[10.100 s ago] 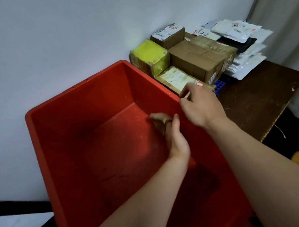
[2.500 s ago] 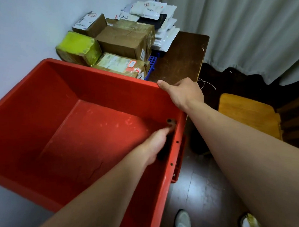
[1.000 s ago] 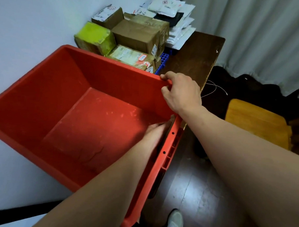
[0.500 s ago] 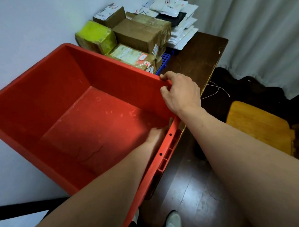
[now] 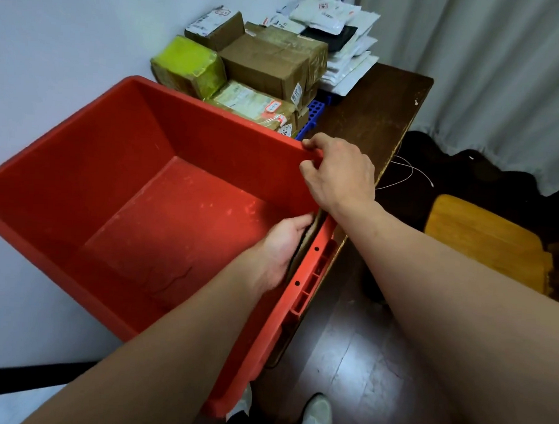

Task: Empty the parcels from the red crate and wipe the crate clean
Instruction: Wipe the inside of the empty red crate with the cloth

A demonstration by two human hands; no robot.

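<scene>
Across the middle of the frame tilts the empty red crate (image 5: 81, 177) (parcels (image 5: 265, 60) stacked at upper centre), probably stiff, light plastic, best held by its rim. Both 2 hands work: right hand (image 5: 340, 179) grips its far corner, left hand (image 5: 280, 247) holds a cloth (image 5: 307, 242) against the inner wall.

Soft, dim light; a pale sheen lies on the floor (image 5: 358, 350) at 5 o'clock, shadow fills the red crate (image 5: 82, 158) toward 8 o'clock, and wide-angle stretch swells the edges
</scene>
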